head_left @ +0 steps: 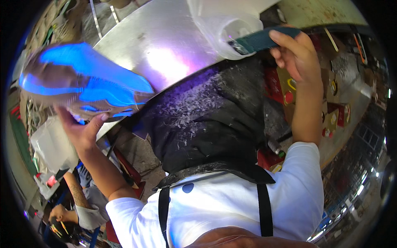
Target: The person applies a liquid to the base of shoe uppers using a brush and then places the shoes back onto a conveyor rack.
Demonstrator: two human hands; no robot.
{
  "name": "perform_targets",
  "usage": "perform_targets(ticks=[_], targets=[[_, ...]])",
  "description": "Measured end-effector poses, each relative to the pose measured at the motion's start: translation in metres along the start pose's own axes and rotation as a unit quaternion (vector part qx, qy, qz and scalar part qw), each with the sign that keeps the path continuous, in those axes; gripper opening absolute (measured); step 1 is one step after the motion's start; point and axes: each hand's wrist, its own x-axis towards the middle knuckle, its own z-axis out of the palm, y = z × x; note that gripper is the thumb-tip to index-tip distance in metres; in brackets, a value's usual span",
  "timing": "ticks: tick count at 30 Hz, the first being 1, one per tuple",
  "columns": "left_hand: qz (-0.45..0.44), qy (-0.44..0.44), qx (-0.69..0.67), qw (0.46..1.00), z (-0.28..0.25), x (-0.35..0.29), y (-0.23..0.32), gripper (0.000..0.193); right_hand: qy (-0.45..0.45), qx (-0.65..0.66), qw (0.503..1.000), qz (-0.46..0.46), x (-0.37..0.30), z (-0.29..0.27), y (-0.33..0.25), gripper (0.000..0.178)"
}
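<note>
Shoe: the glossy low shoe with a silver-grey upper and bright blue sheen (82,78) is held up at the left edge of the dull silver sheet-metal bench top (165,45), toe pointing in over that bench.
Step in hand: judging by the pose, loading a brush while the shoe waits. It would go best with the brush wiped on the tub's rim so it does not drip, and the shoe held level and braced against the bench edge.
Apron: a black cloth apron (206,120) dusted with pale shavings hangs just below the bench top (the white shirt and black straps lie nearer the camera).
Left hand: the left hand (82,132) is below the bench's left edge, fingers and thumb closed up on the shoe's underside and carrying it from beneath.
Right hand: the right hand (295,53), at the bench's right end, is clenched round the dark teal handle of a brush (264,38).
Tub: a translucent plastic tub (225,29) stands on the bench's right end, with the brush head inside its mouth. Its contents cannot be made out.
Shoe's look: smooth and reflective, the blue lying in sweeping bands along the side. The sole side is mostly hidden.
Nearby: another person's hand (58,213) works well below the bench's left end.
</note>
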Motion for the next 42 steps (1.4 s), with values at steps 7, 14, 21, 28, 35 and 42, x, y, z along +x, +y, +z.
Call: perform_targets(ticks=[7, 14, 21, 28, 35, 42], targets=[[-0.103, -0.048, -0.371, 0.922, 0.053, 0.02, 0.047, 0.124, -0.117, 0.193, 0.974, -0.019, -0.033, 0.038, 0.018, 0.025], [-0.124, -0.143, -0.434, 0.881, 0.077, 0.016, 0.048, 0.124, -0.178, 0.381, 0.893, -0.16, -0.012, 0.138, 0.034, 0.033], [-0.121, -0.143, -0.441, 0.878, 0.068, 0.015, 0.053, 0.13, -0.317, -0.107, 0.837, -0.433, -0.025, 0.093, 0.005, 0.05], [-0.1, -0.158, -0.424, 0.886, 0.057, 0.014, 0.053, 0.126, -0.272, -0.044, 0.842, -0.465, 0.0, 0.101, -0.023, 0.04], [-0.005, -0.194, -0.396, 0.897, 0.049, 0.017, 0.045, 0.11, -0.243, -0.132, 0.87, -0.409, -0.024, 0.105, -0.014, 0.035], [-0.073, -0.114, -0.386, 0.912, 0.058, 0.012, 0.06, 0.122, -0.258, -0.146, 0.88, -0.371, -0.049, 0.112, -0.01, 0.032]])
